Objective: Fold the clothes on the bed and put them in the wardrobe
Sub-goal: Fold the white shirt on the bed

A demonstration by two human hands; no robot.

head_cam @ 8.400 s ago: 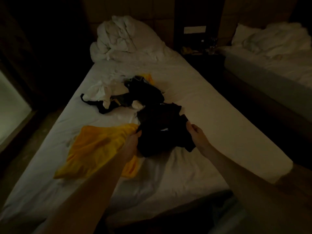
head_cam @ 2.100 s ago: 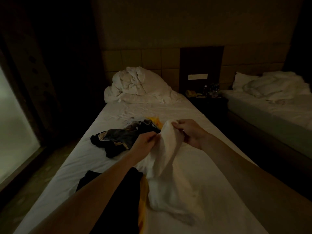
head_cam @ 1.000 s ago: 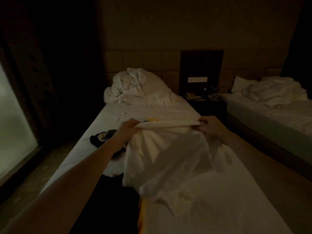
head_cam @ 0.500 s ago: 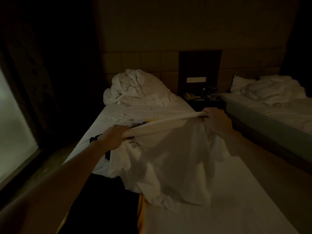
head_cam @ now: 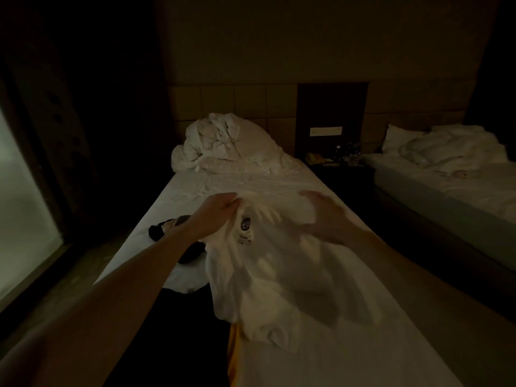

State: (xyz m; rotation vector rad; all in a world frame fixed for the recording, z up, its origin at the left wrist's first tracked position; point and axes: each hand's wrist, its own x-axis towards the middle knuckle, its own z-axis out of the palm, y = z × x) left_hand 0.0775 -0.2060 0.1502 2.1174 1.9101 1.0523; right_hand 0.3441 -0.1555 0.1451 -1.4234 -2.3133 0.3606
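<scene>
Soft, creased white t-shirt [head_cam: 279, 275] spread mid-bed [head_cam: 349, 353], small printed logo near collar; left hand [head_cam: 216, 212] pinches collar edge; right hand [head_cam: 325, 216] blurred, fingers spread flat on cloth; dark crumpled garment [head_cam: 167, 233] by left edge.

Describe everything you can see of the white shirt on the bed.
The white shirt is thin, soft-looking cloth, creased, with a small dark printed emblem near its upper left part. It lies spread on the bed, its lower edge over a yellow garment. The left hand pinches its top edge; the blurred right hand is over its right side, fingers extended.
</scene>
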